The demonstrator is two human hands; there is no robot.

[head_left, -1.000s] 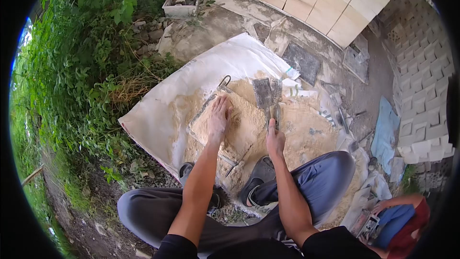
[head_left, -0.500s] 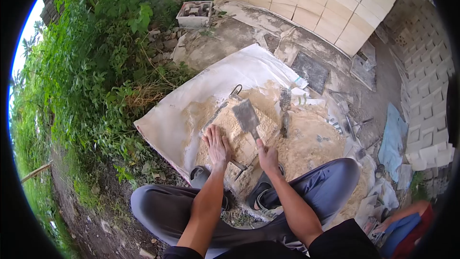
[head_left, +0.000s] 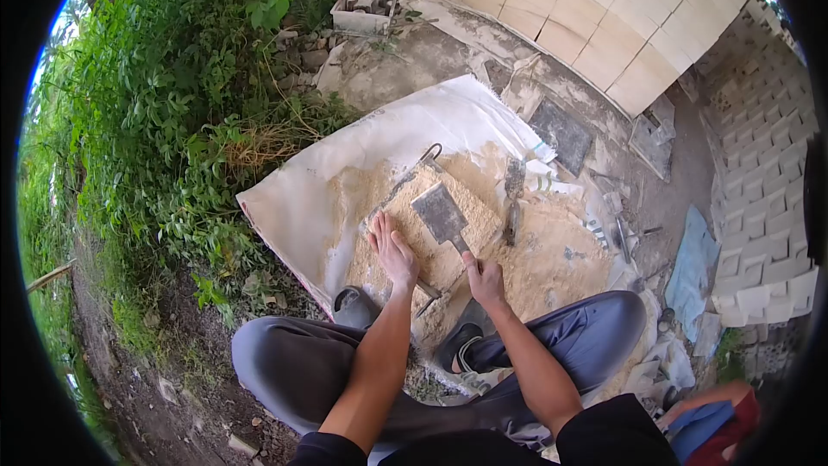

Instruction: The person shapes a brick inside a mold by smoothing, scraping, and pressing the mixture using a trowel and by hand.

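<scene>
A rectangular metal mould (head_left: 390, 193) with a loop handle at its far end lies between my feet, filled with pale, sandy powder (head_left: 470, 207). My left hand (head_left: 394, 252) lies flat along the mould's left side, fingers stretched out, touching the powder. The handle of a flat, square-bladed trowel (head_left: 440, 213) is wrapped by the fingers of my right hand (head_left: 485, 281). Its grey blade is over the powder in the middle of the mould; whether it presses down I cannot tell. A white woven sheet (head_left: 315, 174) is spread beneath.
A narrow, powder-caked tool (head_left: 514, 198) lies right of the mould. Dark square plates (head_left: 561, 135) rest on the ground beyond, near stacked pale tiles (head_left: 595, 22). A white crate (head_left: 365, 10) stands at the back; plants (head_left: 172, 112) crowd the left. Another person's arm (head_left: 707, 400) shows lower right.
The trowel blade has come down slightly and looks flatter over the powder. My left hand's fingers have drawn closer together along the mould's side. The whole view has shifted a little.
</scene>
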